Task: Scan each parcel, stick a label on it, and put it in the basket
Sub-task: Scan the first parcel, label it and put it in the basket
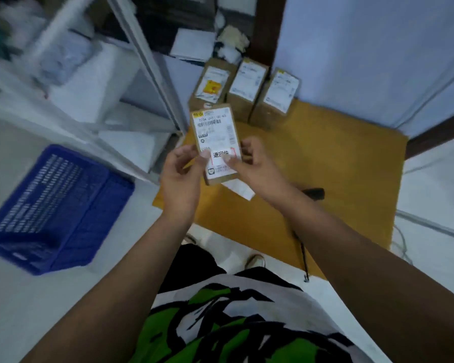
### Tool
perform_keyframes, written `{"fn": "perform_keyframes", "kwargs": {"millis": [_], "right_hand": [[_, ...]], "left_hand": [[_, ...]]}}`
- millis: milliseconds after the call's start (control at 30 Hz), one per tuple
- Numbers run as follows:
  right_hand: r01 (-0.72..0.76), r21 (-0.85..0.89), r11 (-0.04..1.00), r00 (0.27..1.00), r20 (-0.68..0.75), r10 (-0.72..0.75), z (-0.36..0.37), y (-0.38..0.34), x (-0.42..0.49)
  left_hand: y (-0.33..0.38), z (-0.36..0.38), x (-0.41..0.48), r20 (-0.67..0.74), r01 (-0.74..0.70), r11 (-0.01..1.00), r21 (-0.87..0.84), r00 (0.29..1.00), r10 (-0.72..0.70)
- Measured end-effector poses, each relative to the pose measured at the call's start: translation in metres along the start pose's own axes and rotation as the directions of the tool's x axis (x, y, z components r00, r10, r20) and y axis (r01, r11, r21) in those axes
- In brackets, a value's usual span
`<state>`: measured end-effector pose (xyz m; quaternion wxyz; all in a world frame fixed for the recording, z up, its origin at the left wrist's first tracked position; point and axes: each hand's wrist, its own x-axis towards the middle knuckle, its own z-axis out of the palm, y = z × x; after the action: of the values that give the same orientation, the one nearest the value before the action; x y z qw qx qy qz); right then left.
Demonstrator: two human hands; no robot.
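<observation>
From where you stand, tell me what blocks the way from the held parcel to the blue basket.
Nothing visible does. The parcel is held in the air by both hands, left hand and right hand. The blue basket sits on the floor to the left, open and apparently empty, with only bare floor between.

Labelled brown parcel [215, 144] aloft; three more [247, 93] upright; blue basket [55, 208] floor-left

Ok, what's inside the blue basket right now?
Nothing shows inside the blue basket: only its perforated floor and walls, though blur hides detail. The parcel is in both hands' grip; three more parcels stand on the mat.
</observation>
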<state>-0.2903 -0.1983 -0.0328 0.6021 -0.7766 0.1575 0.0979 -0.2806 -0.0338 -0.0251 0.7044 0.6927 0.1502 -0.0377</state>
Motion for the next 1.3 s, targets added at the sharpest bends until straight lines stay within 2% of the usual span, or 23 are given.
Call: {"fn": "perform_keyframes", "kwargs": {"millis": [133,333,467,600,733,900,1100,1200,1300], "right_hand": [[0.056,0.066,0.996,0.963,0.260,-0.071,0.096,-0.045,-0.003],[0.109,0.010,0.994,0.830,0.549,-0.096,0.249,-0.100,-0.035],[0.198,-0.053,0.979,0.739,0.664,-0.114,0.354,-0.124,-0.059],[0.318,-0.134,0.939,0.640,0.761,-0.108,0.453,-0.135,-0.089],[0.352,-0.199,0.915,0.570,0.821,-0.041,0.531,-0.131,-0.108],[0.334,-0.279,0.900,0.597,0.802,0.027,0.598,-0.126,-0.105],[0.284,-0.354,0.891,0.614,0.781,0.114,0.676,-0.127,-0.050],[0.253,-0.401,0.880,0.566,0.799,0.202,0.726,-0.129,-0.009],[0.176,-0.440,0.881,0.477,0.821,0.315,0.784,-0.123,0.041]], "left_hand": [[0.024,-0.106,-0.015,-0.217,0.008,0.999,-0.054,0.976,-0.019],[0.029,-0.256,-0.065,-0.408,-0.062,0.990,-0.127,0.913,0.004],[0.016,-0.349,-0.091,-0.588,-0.100,0.987,-0.122,0.809,0.009],[0.001,-0.434,-0.106,-0.702,-0.037,0.994,-0.105,0.711,-0.048],[-0.010,-0.511,-0.107,-0.720,0.019,0.997,-0.069,0.691,-0.063],[-0.026,-0.573,-0.082,-0.712,0.131,0.983,-0.129,0.678,-0.184],[-0.048,-0.627,-0.017,-0.677,0.248,0.951,-0.183,0.670,-0.305],[-0.049,-0.655,0.027,-0.650,0.281,0.946,-0.160,0.691,-0.315],[-0.057,-0.689,0.078,-0.638,0.326,0.941,-0.090,0.706,-0.306]]}}
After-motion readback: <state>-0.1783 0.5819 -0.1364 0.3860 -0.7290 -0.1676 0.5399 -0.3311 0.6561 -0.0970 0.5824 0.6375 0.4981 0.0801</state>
